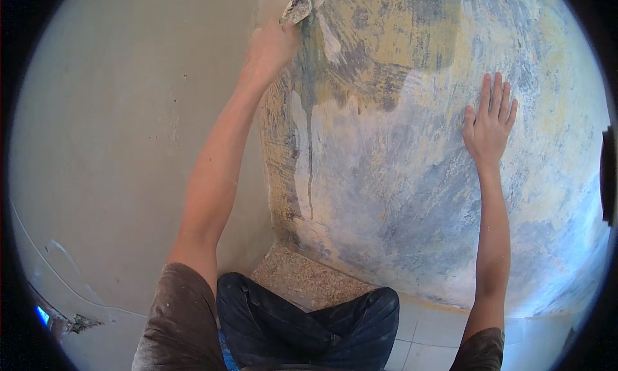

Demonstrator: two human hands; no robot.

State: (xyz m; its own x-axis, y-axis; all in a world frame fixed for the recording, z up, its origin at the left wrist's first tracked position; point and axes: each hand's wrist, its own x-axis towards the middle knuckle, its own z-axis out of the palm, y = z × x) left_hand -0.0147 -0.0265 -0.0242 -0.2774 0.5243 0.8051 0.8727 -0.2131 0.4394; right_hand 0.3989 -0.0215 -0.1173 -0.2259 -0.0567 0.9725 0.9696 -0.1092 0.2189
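Note:
My left hand (275, 47) is raised high near the corner of two walls, its fingers closed round a scraper (298, 8) whose blade is coated with pale, crusty residue. The blade is up against the patchy wall (367, 152), at its upper left edge; the handle is hidden in my grip. This wall shows scraped yellow, grey and whitish areas, with a darker damp-looking patch at the top and drips running down. My right hand (490, 129) rests on the same wall farther right, empty, with its fingers stretched out and slightly apart.
A smooth beige wall (129, 126) stands on the left, with a thin white cable (64, 282) and a broken hole (85, 323) low down. Crumbly debris (302, 277) covers the floor in the corner, beside pale tiles (428, 326). My bent legs (290, 326) are below.

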